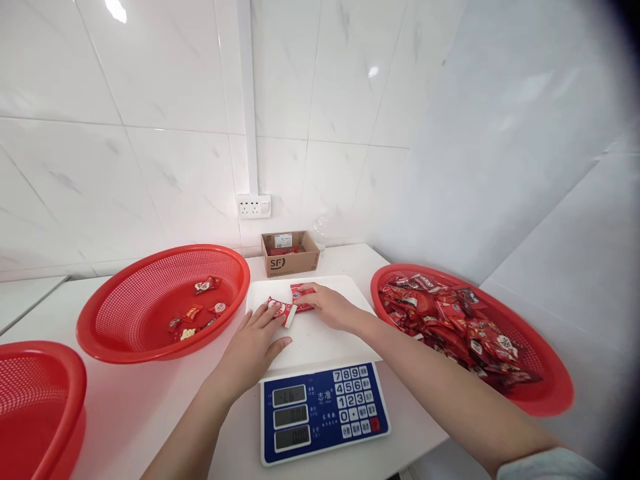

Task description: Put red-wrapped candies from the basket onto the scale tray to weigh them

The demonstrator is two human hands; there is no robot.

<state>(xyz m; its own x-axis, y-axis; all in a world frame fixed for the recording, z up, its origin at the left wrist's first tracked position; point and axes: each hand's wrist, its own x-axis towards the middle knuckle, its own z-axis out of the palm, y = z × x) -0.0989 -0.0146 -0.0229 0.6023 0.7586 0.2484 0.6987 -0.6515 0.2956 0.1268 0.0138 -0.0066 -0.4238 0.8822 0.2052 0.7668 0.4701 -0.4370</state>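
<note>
Two small red-and-white wrapped packets lie close together on the white pan (320, 350) of a digital scale. My left hand (253, 347) rests over the pan's left side, fingers stretched out and thumb apart, its fingertips on the nearer packet (284, 311). From the right, my right hand (333, 307) reaches in with bent fingers closed on the farther packet (296, 292); its fingers partly hide that packet. Below the pan is the scale's blue panel (325, 413), with number keys and three displays.
A red basket (235, 267) with several packets stands left, another red basket (75, 380) at the lower left. At right, a red basket (560, 393) holds many packets. Behind the pan sits a cardboard box (295, 265) with red contents, near the wall socket (254, 207).
</note>
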